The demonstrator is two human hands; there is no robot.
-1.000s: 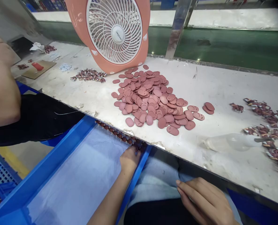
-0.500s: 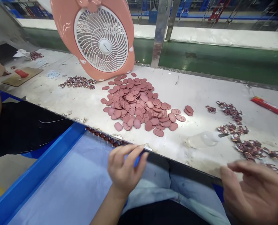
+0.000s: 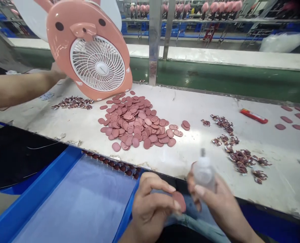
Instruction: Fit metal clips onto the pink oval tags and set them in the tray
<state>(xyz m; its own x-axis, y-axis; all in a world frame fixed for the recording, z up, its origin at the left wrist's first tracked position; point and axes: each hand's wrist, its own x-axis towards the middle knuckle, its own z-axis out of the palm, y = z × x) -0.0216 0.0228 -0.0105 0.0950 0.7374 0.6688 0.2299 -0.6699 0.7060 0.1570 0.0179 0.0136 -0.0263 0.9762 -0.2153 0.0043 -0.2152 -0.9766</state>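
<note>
My left hand pinches a reddish-brown oval disc between thumb and fingertips, just off the table's front edge. Held nozzle-up in my right hand is a translucent squeeze bottle with a dark thin tip, slightly blurred; it is apart from the disc. Beyond both hands lies a large pile of similar oval discs, some with small holes. To the right of it are small dark brown figure-like pieces in a loose cluster.
A pink animal-shaped fan stands behind the pile. Another person's arm reaches in from the left, beside more brown pieces. A red packet lies at the right. Below the table edge is a blue bin with a pale lining.
My right hand has picked the bottle up off the table and moved left. My left hand now holds a disc. The view has shifted, and the other person's arm reaches further in behind the fan.
</note>
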